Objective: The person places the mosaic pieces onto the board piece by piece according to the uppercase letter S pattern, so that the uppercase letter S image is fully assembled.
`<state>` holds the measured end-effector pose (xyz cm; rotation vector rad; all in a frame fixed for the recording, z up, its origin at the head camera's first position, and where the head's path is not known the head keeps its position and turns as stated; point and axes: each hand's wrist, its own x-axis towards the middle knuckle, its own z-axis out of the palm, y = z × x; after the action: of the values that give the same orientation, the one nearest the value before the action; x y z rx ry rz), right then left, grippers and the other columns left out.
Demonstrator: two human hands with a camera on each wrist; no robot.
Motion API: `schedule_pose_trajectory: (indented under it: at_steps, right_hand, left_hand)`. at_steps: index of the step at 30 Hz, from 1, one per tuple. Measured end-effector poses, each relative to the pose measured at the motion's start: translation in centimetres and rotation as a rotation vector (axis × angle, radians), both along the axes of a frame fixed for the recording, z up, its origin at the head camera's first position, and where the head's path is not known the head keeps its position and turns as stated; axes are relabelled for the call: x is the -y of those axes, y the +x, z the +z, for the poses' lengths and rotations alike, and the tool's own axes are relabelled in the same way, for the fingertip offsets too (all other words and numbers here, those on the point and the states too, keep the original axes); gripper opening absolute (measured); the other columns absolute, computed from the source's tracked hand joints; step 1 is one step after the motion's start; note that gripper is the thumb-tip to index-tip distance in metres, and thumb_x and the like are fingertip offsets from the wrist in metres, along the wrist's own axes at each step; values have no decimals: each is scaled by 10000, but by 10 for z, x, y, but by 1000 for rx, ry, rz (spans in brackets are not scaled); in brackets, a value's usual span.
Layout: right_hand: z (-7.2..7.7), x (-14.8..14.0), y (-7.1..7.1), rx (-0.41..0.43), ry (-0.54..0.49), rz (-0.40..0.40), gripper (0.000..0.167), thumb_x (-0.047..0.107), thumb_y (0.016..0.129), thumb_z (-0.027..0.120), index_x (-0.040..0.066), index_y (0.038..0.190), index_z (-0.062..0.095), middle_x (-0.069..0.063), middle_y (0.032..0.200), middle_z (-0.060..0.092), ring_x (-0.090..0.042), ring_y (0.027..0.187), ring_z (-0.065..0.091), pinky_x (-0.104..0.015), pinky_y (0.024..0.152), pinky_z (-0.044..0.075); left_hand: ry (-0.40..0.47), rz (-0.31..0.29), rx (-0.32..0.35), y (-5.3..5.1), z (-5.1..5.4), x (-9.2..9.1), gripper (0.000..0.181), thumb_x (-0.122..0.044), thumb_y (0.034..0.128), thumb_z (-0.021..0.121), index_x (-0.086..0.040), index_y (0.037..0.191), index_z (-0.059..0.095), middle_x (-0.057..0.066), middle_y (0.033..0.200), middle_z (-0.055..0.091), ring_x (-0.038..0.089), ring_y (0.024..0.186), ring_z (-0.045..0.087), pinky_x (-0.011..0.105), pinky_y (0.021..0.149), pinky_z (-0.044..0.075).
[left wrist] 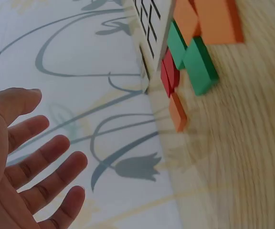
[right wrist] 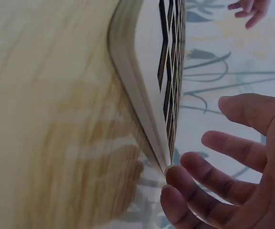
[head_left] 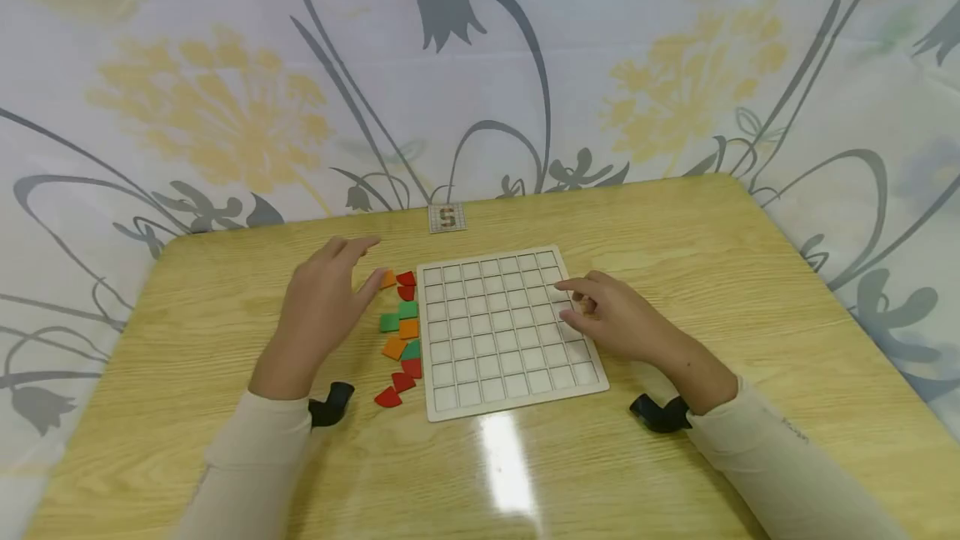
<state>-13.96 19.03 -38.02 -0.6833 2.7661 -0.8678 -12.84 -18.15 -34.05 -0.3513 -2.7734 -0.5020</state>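
A pale square board (head_left: pixel 517 400) with a grid of recessed cells lies on the table. Along its left edge are loose flat pieces: orange squares (head_left: pixel 408 329), green squares (head_left: pixel 389 322) and red quarter-round pieces (head_left: pixel 388 397). My left hand (head_left: pixel 322 298) hovers to the left of the pieces, fingers spread and holding nothing; the left wrist view shows its fingers (left wrist: pixel 56 148) apart from everything. My right hand (head_left: pixel 622 315) is at the board's right edge, fingers loosely bent with nothing in them. Whether its fingertips touch the board I cannot tell.
A small card (head_left: pixel 447 217) with a blocky figure on a grid lies at the back of the wooden table (head_left: pixel 262 282). Behind the table hangs a flower-patterned cloth (head_left: pixel 495 65). Black wrist mounts (head_left: pixel 660 413) sit under both forearms.
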Motion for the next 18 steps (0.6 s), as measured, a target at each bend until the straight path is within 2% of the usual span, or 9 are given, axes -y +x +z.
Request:
schedule_pose_trajectory:
  at_steps: [3, 6, 11, 13, 18]
  right_hand:
    - [-2, -5, -5, 44, -15, 14, 456, 191, 966, 661, 12, 1377, 576, -26, 866, 590, -123, 705, 505, -331, 709, 479]
    - [-4, -9, -9, 103, -20, 32, 514, 189, 953, 683, -23, 1399, 541, -29, 840, 599, -120, 675, 493, -274, 623, 443]
    - [-6, -13, -12, 157, -26, 58, 592, 218, 951, 694, -45, 1438, 485, -34, 851, 601, -131, 715, 496, -255, 634, 427]
    - [-6, -15, -12, 162, -29, 63, 605, 227, 951, 695, -44, 1446, 476, -33, 862, 609, -131, 730, 505, -258, 647, 434]
    - [-7, -20, -11, 172, -27, 51, 604, 238, 954, 691, -23, 1454, 476, -27, 902, 619, -127, 764, 519, -259, 681, 448]
  left_hand:
    - [-5, 4, 53, -12, 1, -6, 453, -281, 965, 675, -91, 1369, 595, 168, 1133, 664, 347, 884, 657, 532, 839, 516]
    - [-15, 20, 125, -23, -2, -8, 461, -289, 972, 662, -92, 1381, 582, 176, 1156, 657, 356, 928, 655, 554, 884, 501]
    - [-42, 32, 237, -38, -11, -9, 462, -320, 984, 638, -100, 1385, 578, 184, 1204, 641, 375, 982, 647, 587, 901, 476]
    - [-53, 25, 272, -43, -16, -10, 453, -331, 987, 632, -108, 1379, 591, 196, 1220, 631, 381, 936, 648, 588, 878, 478]
    - [-97, 7, 355, -47, -26, -17, 443, -364, 996, 610, -147, 1382, 606, 206, 1271, 604, 400, 944, 641, 614, 900, 465]
